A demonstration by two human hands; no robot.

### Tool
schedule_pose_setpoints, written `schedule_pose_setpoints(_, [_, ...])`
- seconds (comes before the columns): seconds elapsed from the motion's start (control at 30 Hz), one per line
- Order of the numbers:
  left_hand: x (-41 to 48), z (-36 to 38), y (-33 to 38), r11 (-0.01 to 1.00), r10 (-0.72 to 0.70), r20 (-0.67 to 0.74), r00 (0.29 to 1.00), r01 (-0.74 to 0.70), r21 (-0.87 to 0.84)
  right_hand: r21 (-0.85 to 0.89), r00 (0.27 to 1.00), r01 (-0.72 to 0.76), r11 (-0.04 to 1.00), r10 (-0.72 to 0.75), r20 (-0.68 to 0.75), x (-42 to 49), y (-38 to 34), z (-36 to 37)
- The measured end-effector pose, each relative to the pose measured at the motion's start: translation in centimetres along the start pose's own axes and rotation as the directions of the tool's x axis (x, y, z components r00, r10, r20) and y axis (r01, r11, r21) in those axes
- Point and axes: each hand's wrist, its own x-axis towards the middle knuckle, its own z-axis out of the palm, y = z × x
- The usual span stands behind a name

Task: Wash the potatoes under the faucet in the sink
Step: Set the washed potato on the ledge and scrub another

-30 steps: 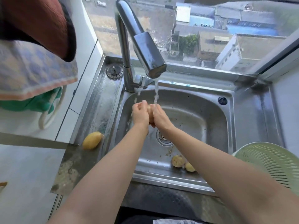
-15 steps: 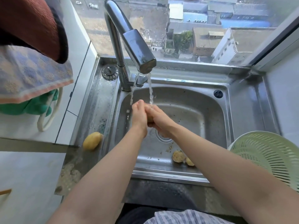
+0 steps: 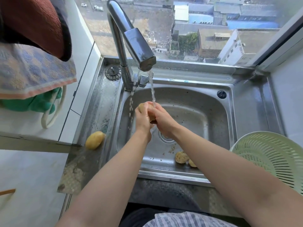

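Centrally in the frame, both forearms reach up from the bottom edge into the sink (image 3: 221, 115), where the left hand (image 3: 142, 119) and right hand (image 3: 161, 119) meet, fingers curled around one potato (image 3: 145, 107) beneath the faucet (image 3: 139, 46) stream. Two potatoes (image 3: 182, 157) lie at the basin's lower right; another potato (image 3: 94, 140) rests on the rim, left.

— What's behind the basin?
— A wide window (image 3: 188, 30), daylight pouring in; far below lie rooftops and a pale building.
— And to the left?
— A white tiled wall (image 3: 85, 89), where towels (image 3: 32, 69) hang from a rack.
— The right side?
— A grey window frame (image 3: 278, 40) meets another pale wall (image 3: 288, 99).
— Underfoot?
— Pale floor (image 3: 29, 185) beside the dark worktop (image 3: 164, 194).
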Motion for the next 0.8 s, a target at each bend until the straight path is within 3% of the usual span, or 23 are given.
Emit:
schedule_pose_setpoints(0.1, [1.4, -0.2, 1.1, 0.986, -0.154, -0.130, 0.979, 0.144, -0.084, 0.006, 0.998, 0.003, 1.000, -0.003, 0.056, -0.3, 0.1, -0.3])
schedule_pose_setpoints(0.17, [1.9, 0.0, 1.3, 0.974, -0.211, -0.118, 0.970, 0.197, -0.115, 0.029, 1.000, 0.025, 0.999, -0.025, 0.018, -0.2, 0.3, -0.5])
schedule_pose_setpoints(0.27, [1.2, 0.2, 0.7, 0.997, -0.049, -0.035, 0.998, 0.047, -0.056, 0.042, 0.995, 0.070, 0.997, -0.066, -0.080, 0.0, 0.4, -0.8])
schedule_pose_setpoints(0.37, [1.1, -0.2, -0.1, 0.997, 0.076, 0.019, 0.997, -0.076, 0.009, 0.023, 0.993, 0.086, 0.996, -0.084, -0.086, -0.3, 0.2, -1.1])
schedule_pose_setpoints(0.5, [2.4, 0.4, 0.7, 0.986, -0.128, -0.184, 0.974, 0.105, -0.130, -0.013, 0.993, 0.089, 0.996, -0.089, -0.078, -0.5, 0.8, -1.7])
schedule_pose_setpoints(0.57, [2.1, 0.5, 0.7, 0.990, -0.099, -0.146, 0.984, 0.083, -0.116, -0.005, 0.991, 0.103, 0.995, -0.103, -0.083, -0.6, 0.8, -1.7])
schedule_pose_setpoints(0.67, [0.9, 0.4, -0.3, 1.000, -0.007, 0.029, 1.000, 0.007, -0.002, 0.014, 0.986, 0.119, 0.993, -0.117, -0.115, -0.2, 0.2, -1.9])
schedule_pose_setpoints(0.73, [1.1, 0.4, 0.2, 0.998, -0.001, -0.014, 1.000, 0.001, 0.057, -0.023, 0.988, 0.116, 0.993, -0.118, -0.098, -0.3, 0.0, -2.0])
schedule_pose_setpoints(0.8, [1.6, 0.2, 1.0, 0.996, -0.079, -0.156, 0.985, 0.086, 0.039, -0.079, 0.991, 0.114, 0.990, -0.119, -0.065, -0.5, 0.2, -2.0])
